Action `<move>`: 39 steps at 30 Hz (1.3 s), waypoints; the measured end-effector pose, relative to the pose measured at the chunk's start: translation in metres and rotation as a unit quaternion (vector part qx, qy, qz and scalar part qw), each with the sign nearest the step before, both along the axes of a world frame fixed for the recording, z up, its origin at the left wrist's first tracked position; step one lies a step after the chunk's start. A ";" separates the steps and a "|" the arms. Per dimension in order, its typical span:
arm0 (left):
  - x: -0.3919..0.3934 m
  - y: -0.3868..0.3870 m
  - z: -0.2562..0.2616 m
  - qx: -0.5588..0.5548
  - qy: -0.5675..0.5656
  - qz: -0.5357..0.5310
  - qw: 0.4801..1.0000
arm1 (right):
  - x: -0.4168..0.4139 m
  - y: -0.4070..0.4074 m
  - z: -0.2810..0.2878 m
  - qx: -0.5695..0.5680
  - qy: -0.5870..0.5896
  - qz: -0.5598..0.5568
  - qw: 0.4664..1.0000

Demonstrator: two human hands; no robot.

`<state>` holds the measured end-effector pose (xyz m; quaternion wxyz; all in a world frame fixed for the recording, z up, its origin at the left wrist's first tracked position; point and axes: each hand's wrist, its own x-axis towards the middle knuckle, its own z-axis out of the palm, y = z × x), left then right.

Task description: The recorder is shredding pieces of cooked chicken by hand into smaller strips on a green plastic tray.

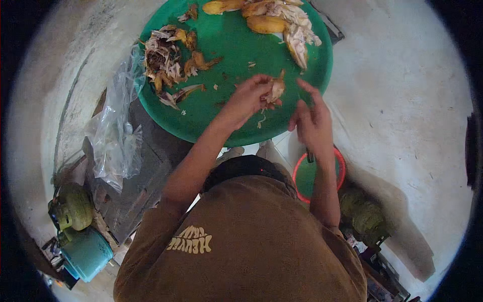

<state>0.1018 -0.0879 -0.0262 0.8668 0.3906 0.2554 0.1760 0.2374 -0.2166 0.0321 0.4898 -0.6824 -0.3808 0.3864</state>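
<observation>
My left hand (pixel 251 96) holds a small piece of cooked chicken (pixel 277 90) over the round green plastic tray (pixel 234 49), with a thin shred hanging below it. To its right, my right hand (pixel 311 117) is at the tray's near right edge, index finger extended, other fingers curled around a dark-handled tool (pixel 310 155). The handle sticks out under the palm; its working end is not clear. A pile of chicken bones and scraps (pixel 164 58) lies at the tray's left. Larger yellow-skinned chicken pieces (pixel 268 22) lie at the far right. Small crumbs dot the middle.
A clear plastic bag (pixel 117 128) lies left of the tray on a dark surface (pixel 151 151). A red-rimmed green basin (pixel 340 166) is below my right forearm. Green gas cylinders (pixel 77 207) stand at both sides, and a turquoise container (pixel 86 253) is at lower left.
</observation>
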 end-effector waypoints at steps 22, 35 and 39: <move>-0.043 -0.016 0.015 0.021 0.006 0.195 0.980 | -0.042 0.027 -0.003 -0.016 -0.077 0.023 0.997; -0.038 -0.011 0.004 0.374 0.171 0.206 0.888 | -0.034 0.033 -0.012 -0.044 -0.114 0.007 0.993; -0.037 -0.007 0.005 0.398 0.186 0.172 0.882 | -0.001 0.041 -0.033 0.001 -0.293 -0.004 0.956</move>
